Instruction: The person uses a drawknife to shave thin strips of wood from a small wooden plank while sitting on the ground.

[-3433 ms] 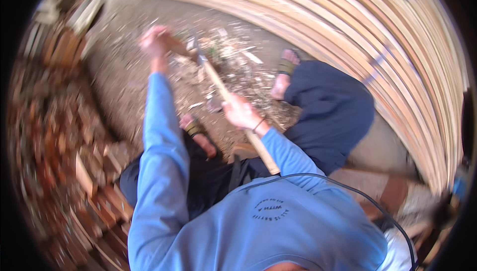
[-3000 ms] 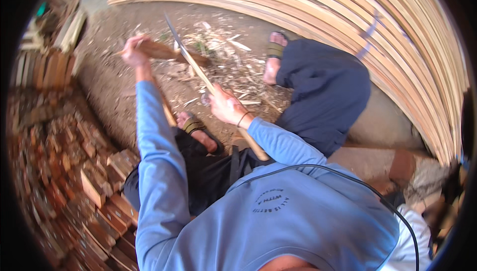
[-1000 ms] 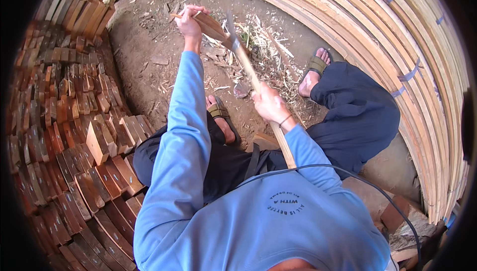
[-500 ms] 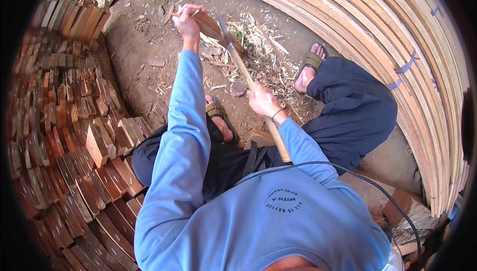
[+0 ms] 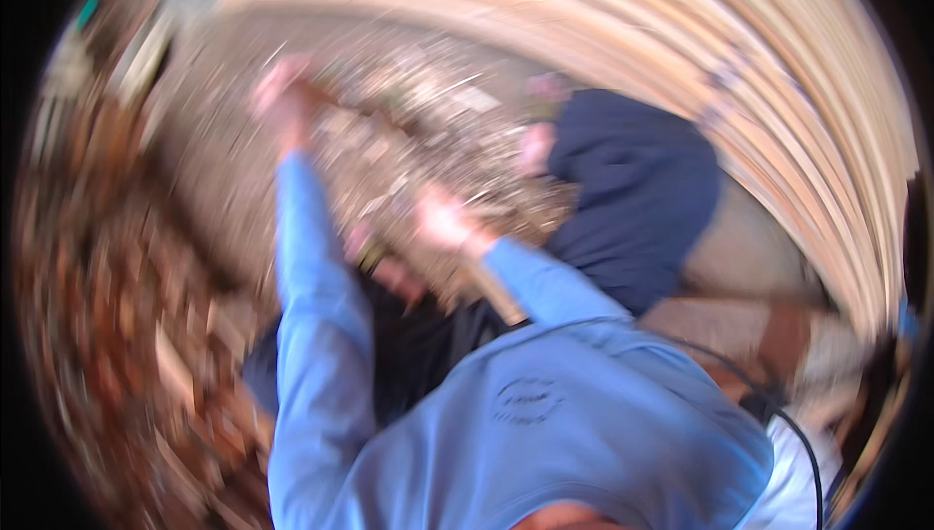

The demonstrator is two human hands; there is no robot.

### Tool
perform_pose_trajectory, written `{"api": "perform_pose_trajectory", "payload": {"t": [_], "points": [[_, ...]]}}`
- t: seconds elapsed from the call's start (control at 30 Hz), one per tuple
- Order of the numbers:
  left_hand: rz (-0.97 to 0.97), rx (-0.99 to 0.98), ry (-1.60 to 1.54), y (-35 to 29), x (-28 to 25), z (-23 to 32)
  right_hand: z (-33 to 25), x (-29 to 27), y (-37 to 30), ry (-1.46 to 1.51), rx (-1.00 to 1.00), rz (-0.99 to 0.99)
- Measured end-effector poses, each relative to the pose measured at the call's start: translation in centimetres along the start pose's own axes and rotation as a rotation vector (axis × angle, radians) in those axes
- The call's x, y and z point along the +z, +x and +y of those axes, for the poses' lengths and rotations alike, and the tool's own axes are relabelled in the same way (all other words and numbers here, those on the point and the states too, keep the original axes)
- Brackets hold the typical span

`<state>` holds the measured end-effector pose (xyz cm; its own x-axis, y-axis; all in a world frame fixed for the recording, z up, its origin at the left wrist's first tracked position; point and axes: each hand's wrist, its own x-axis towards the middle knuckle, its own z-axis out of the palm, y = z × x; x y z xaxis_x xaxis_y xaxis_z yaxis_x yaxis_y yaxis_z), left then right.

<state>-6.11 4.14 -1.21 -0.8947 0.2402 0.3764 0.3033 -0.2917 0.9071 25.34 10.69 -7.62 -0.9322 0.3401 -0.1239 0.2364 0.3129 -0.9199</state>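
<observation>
Motion smears the whole picture. Off to the far left, my left hand (image 5: pixel 284 92) is closed on the near end of a brown piece of wood (image 5: pixel 387 122), which stretches rightward over the shavings. Closer to my body, my right hand (image 5: pixel 448 221) grips a long-handled knife; its pale wooden handle (image 5: pixel 501 299) sticks out below the hand toward my lap. The blade is lost in the blur.
Wood chips (image 5: pixel 438 83) litter the dirt ground between my feet. Stacked short wooden blocks (image 5: pixel 107 365) rise on the left. Long pale boards (image 5: pixel 769 112) curve along the far and right sides. A black cable (image 5: pixel 793 423) hangs at the lower right.
The view has swung, so both hands and my legs sit further left in the picture. The blade, sharp before against the wood, is now blurred out.
</observation>
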Motion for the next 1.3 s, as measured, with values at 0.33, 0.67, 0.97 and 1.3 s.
{"api": "perform_pose_trajectory", "payload": {"t": [0.33, 0.67, 0.97, 1.3], "points": [[0.014, -0.169, 0.057, 0.3, -4.8, -3.1, 1.0, 2.8, -0.4, -0.344, 0.011, -0.134], [0.054, -0.116, 0.137, 0.7, -4.2, -2.5, 0.3, 0.8, 0.4, -0.046, -0.108, 0.103], [0.082, -0.075, -0.071, -1.2, 2.5, 1.0, -2.2, -4.0, -0.2, -0.208, 0.169, -0.123], [0.089, -0.017, -0.031, -2.1, 0.9, 1.5, -5.7, -6.3, -0.9, -0.094, 0.224, -0.116]]}}
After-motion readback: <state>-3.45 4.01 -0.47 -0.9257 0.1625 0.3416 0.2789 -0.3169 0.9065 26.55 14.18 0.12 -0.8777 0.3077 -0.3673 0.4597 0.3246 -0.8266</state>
